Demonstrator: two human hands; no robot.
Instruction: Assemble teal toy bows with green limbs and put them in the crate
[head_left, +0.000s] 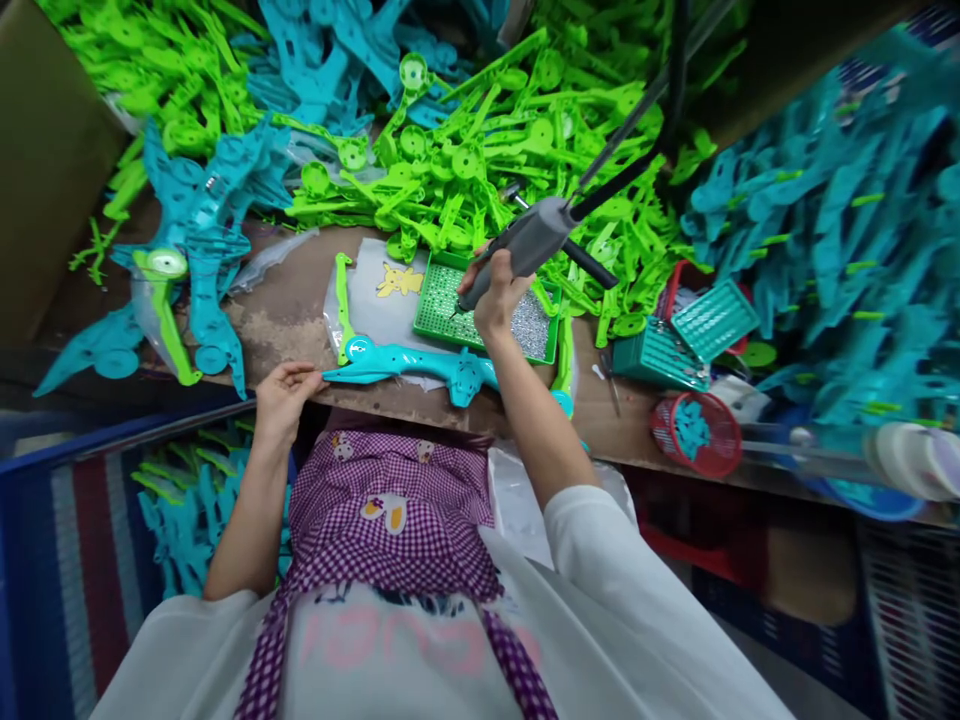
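Note:
My left hand [283, 398] pinches the pointed left end of a long blue plastic part [409, 364], which lies along the table's front edge. Bright green arms [343, 305] stick out from it near both ends. Wrapped around a grey power screwdriver [546, 232], my right hand [496, 292] is above a green perforated tray [486, 347]. The driver's thin bit points down and left over the tray; whether it touches anything there is hard to tell. Small silvery pieces, seemingly screws, fill the tray's right side. My right forearm hides part of the blue piece's right end.
Heaped green parts [465, 165] cover the back. Blue parts are stacked at left [217, 230] and right [832, 220]. A teal box [652, 355] and red basket [664, 440] stand on the right. A cable [679, 90] hangs to the driver.

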